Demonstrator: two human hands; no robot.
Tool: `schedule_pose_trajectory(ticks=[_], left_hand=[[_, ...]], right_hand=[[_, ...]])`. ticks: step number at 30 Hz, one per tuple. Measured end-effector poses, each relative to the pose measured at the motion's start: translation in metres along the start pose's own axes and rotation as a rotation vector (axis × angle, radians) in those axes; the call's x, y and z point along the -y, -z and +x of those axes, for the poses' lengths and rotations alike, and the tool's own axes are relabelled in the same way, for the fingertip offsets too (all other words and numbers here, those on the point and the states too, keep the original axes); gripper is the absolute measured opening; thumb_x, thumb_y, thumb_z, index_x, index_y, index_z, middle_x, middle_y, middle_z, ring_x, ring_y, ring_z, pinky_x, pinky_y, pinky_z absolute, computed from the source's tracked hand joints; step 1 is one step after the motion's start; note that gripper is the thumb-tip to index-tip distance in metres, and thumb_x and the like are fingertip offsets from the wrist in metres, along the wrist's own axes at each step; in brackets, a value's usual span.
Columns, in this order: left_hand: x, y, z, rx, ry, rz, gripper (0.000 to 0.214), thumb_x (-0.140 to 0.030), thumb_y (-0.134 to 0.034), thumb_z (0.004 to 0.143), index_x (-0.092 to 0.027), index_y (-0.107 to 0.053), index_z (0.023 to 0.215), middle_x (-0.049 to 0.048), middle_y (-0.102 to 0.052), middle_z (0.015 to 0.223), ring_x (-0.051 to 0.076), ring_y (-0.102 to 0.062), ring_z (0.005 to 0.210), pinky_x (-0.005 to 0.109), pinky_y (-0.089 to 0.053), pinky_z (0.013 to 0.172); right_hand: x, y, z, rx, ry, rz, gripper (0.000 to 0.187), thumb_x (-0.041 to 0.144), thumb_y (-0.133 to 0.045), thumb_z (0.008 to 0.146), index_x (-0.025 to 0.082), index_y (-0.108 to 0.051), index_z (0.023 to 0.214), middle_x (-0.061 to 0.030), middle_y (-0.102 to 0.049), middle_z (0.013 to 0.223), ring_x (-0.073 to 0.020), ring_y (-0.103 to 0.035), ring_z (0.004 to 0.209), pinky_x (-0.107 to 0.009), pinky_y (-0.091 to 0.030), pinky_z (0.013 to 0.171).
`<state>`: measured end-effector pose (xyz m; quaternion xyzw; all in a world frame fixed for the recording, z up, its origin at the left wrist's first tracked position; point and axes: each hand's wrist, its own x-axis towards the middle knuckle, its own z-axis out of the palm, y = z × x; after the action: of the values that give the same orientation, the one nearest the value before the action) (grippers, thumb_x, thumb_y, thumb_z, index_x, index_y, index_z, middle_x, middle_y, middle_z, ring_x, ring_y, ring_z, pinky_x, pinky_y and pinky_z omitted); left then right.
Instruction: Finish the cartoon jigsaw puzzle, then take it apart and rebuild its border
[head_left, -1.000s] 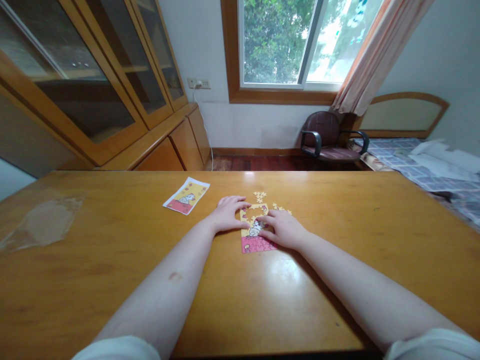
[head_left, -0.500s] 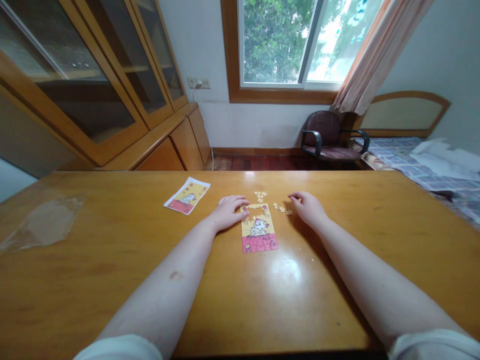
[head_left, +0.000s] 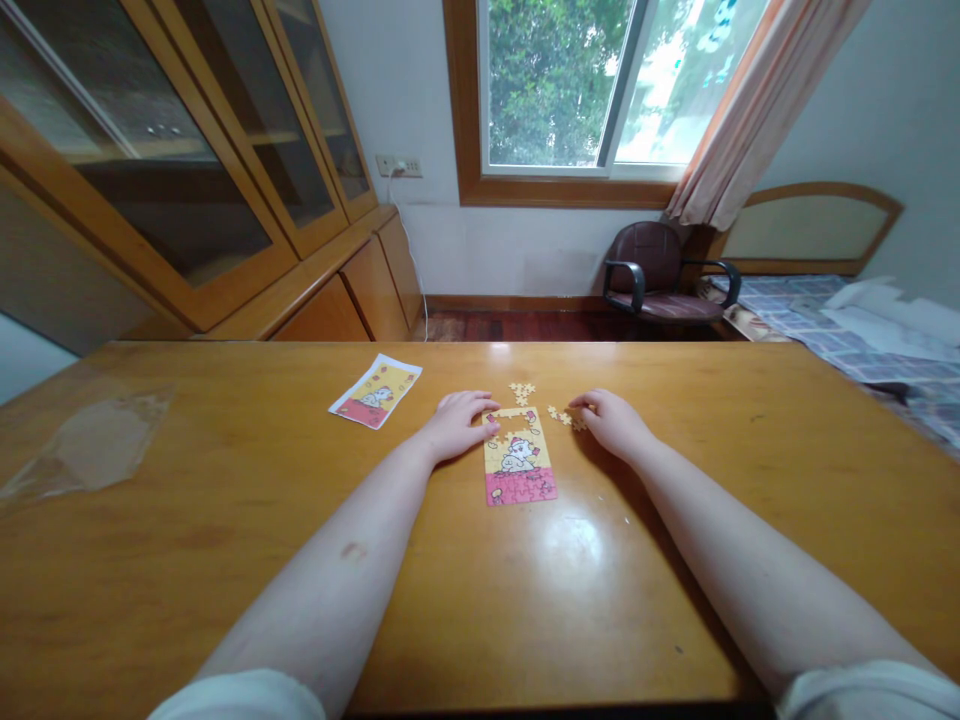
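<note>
My left hand is lying flat, fingers together, tips pressing the upper left edge of the puzzle, which is sitting on the table between my hands; my right hand is curling over the loose pieces just beside the puzzle's top right corner, and I cannot tell whether it is pinching one. I am judging the risks thus: a careless sweep could be scattering those small pieces; the glossy table is giving little grip, so a nudge could be buckling the joined rows.
</note>
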<state>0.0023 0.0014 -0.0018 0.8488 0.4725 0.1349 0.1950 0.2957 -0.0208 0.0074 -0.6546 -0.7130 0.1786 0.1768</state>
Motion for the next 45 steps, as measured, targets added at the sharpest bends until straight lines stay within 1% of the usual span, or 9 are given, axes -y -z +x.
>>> schedule_pose_trajectory(ticks=[4, 7, 13, 17, 22, 28, 33, 40, 45], left_hand=[[0.001, -0.001, 0.000, 0.001, 0.003, -0.003, 0.044, -0.048, -0.053, 0.087, -0.027, -0.062, 0.123, 0.0065, -0.054, 0.139, 0.029, -0.045, 0.130, 0.050, -0.030, 0.111], [0.001, -0.001, 0.001, -0.006, -0.001, -0.003, 0.044, -0.049, -0.053, 0.087, -0.027, -0.063, 0.123, 0.0062, -0.055, 0.139, 0.028, -0.046, 0.130, 0.050, -0.030, 0.111], [0.001, -0.001, 0.001, 0.001, 0.000, 0.007, 0.043, -0.049, -0.054, 0.086, -0.028, -0.063, 0.122, 0.0061, -0.055, 0.138, 0.029, -0.046, 0.129, 0.050, -0.031, 0.110], [0.001, 0.000, 0.000, 0.000, 0.002, 0.013, 0.043, -0.049, -0.053, 0.086, -0.027, -0.063, 0.122, 0.0063, -0.055, 0.139, 0.028, -0.046, 0.129, 0.049, -0.031, 0.110], [0.000, 0.000, 0.000, 0.005, 0.009, 0.007, 0.043, -0.048, -0.053, 0.086, -0.027, -0.063, 0.122, 0.0060, -0.054, 0.139, 0.028, -0.045, 0.130, 0.048, -0.030, 0.111], [-0.002, 0.001, 0.000, -0.003, 0.009, -0.005, 0.041, -0.046, -0.051, 0.088, -0.027, -0.063, 0.122, 0.0057, -0.056, 0.138, 0.027, -0.047, 0.129, 0.048, -0.030, 0.111], [-0.001, 0.001, 0.000, -0.020, 0.010, -0.027, 0.038, -0.043, -0.047, 0.090, -0.026, -0.064, 0.120, 0.0058, -0.057, 0.137, 0.026, -0.047, 0.129, 0.048, -0.030, 0.110], [-0.001, 0.001, 0.001, -0.026, 0.012, -0.035, 0.036, -0.041, -0.046, 0.091, -0.026, -0.064, 0.119, 0.0052, -0.058, 0.135, 0.025, -0.048, 0.128, 0.046, -0.031, 0.110], [-0.002, 0.001, 0.001, -0.026, 0.005, -0.034, 0.036, -0.040, -0.046, 0.091, -0.025, -0.064, 0.118, 0.0055, -0.058, 0.135, 0.025, -0.049, 0.128, 0.046, -0.032, 0.110]], right_hand=[[0.000, 0.001, 0.000, 0.020, -0.099, 0.027, 0.026, 0.018, -0.049, 0.087, 0.018, -0.073, 0.097, -0.0085, -0.072, 0.106, -0.0221, -0.063, 0.101, -0.029, -0.045, 0.086], [-0.001, 0.000, -0.001, 0.016, -0.082, -0.021, 0.025, 0.022, -0.052, 0.089, 0.018, -0.073, 0.101, -0.0097, -0.070, 0.107, -0.0231, -0.063, 0.101, -0.030, -0.045, 0.086], [0.001, -0.008, -0.005, 0.049, 0.170, -0.112, 0.032, 0.030, -0.053, 0.093, 0.022, -0.068, 0.120, -0.0103, -0.064, 0.108, -0.0206, -0.063, 0.097, -0.029, -0.045, 0.089], [0.007, -0.010, -0.009, 0.065, 0.258, -0.180, 0.029, 0.029, -0.053, 0.093, 0.022, -0.069, 0.116, -0.0091, -0.065, 0.106, -0.0196, -0.063, 0.093, -0.027, -0.046, 0.085], [0.015, -0.007, -0.013, 0.076, 0.205, -0.193, 0.026, 0.031, -0.051, 0.094, 0.020, -0.072, 0.106, -0.0084, -0.068, 0.100, -0.0190, -0.064, 0.088, -0.027, -0.046, 0.079], [0.014, -0.007, -0.012, 0.070, 0.283, -0.224, 0.031, 0.027, -0.049, 0.095, 0.021, -0.067, 0.119, -0.0105, -0.065, 0.111, -0.0208, -0.064, 0.096, -0.029, -0.045, 0.087], [0.013, -0.007, -0.010, 0.086, 0.237, -0.160, 0.022, 0.026, -0.055, 0.092, 0.020, -0.071, 0.106, -0.0094, -0.064, 0.107, -0.0198, -0.063, 0.093, -0.029, -0.046, 0.085], [0.013, -0.009, -0.008, 0.104, 0.143, -0.091, 0.009, 0.024, -0.063, 0.087, 0.017, -0.067, 0.091, -0.0089, -0.063, 0.101, -0.0182, -0.062, 0.090, -0.028, -0.046, 0.082], [0.011, -0.010, -0.008, 0.109, 0.183, -0.042, 0.017, 0.020, -0.061, 0.088, 0.019, -0.068, 0.103, -0.0082, -0.063, 0.106, -0.0172, -0.062, 0.094, -0.027, -0.045, 0.085]])
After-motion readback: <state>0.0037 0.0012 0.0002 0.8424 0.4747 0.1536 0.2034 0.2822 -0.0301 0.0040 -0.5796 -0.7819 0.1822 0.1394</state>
